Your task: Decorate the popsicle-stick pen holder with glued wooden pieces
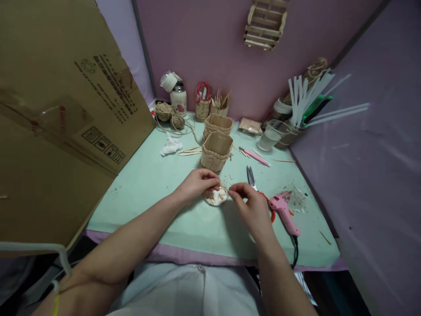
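My left hand (203, 183) is closed in a pinch above a small round white dish (215, 201) that holds several short wooden bits; whatever its fingertips grip is too small to make out. On the other side of the dish, my right hand (248, 202) also pinches thumb against forefinger, with its contents unclear. Just behind the left hand stands a wooden-stick basket (215, 153) with a twine band near its rim, and a similar basket (217, 123) is behind that one. Scissors (251, 177) with red handles lie partly under the right hand. A pink glue gun (284, 213) rests to its right.
A large cardboard box (66, 109) walls off the left side. Twine balls (167, 115), a white bottle (179, 98) and stick holders (221, 103) line the back. At the right are a pink-handled craft knife (256, 158), a clear cup (271, 137) and white glue sticks (304, 98).
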Available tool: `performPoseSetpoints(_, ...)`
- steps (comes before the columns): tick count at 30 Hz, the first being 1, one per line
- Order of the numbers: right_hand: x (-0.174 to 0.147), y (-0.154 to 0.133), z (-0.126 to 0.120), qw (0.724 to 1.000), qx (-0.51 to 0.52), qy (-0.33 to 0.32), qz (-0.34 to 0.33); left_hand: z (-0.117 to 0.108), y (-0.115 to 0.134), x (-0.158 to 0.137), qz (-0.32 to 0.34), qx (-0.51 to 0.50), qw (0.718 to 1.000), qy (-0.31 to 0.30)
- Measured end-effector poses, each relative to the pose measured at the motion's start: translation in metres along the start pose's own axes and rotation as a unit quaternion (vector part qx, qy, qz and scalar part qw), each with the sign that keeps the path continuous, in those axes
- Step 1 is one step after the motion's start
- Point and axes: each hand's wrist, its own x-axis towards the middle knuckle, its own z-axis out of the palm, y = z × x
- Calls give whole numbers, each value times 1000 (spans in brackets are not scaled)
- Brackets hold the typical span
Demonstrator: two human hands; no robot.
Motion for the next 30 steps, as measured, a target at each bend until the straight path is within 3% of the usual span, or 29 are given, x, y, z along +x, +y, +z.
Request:
performPoseSetpoints(2,18,-5,5,998,67,20,13,-1,0,1,2,-4,1000,12)
performPoseSetpoints(5,35,-2,16,991,128,0,28,-4,-2,4,9,-4,1000,26)
performPoseSetpoints(10,37,5,23,985,165,-13,42,-4,-2,5,19,13,999,30)
performPoseSetpoints(30,39,11,27,984,169,-24,52,-5,-5,5,22,37,999,29)
